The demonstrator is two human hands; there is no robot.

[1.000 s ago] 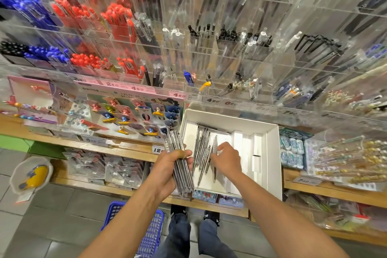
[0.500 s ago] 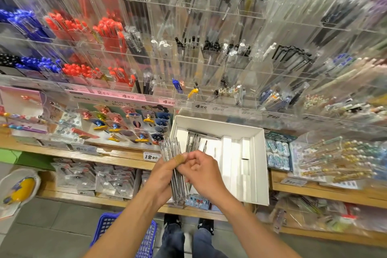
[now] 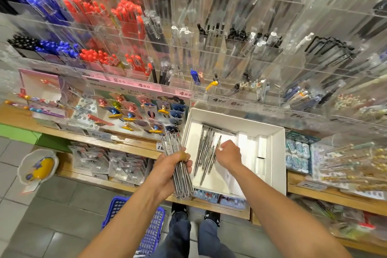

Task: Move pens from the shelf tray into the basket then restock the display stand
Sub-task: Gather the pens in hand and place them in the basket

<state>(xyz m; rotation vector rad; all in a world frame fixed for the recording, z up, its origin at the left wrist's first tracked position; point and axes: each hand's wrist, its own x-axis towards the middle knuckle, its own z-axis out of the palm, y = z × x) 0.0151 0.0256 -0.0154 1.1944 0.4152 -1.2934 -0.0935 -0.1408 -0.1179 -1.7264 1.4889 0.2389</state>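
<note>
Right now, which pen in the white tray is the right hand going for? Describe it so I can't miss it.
On the wooden shelf sits a white cardboard tray holding loose slim silver pens. The right hand pinches one pen at the cluster's right edge. Unlike its neighbours lying flat, its tip sticks up past the fingers.

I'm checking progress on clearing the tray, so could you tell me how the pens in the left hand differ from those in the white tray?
The held bundle is gripped upright and tight by the left hand; the tray pens lie loose and flat in the white tray. The bundle looks bigger. Both look slim, clear and silvery.
</note>
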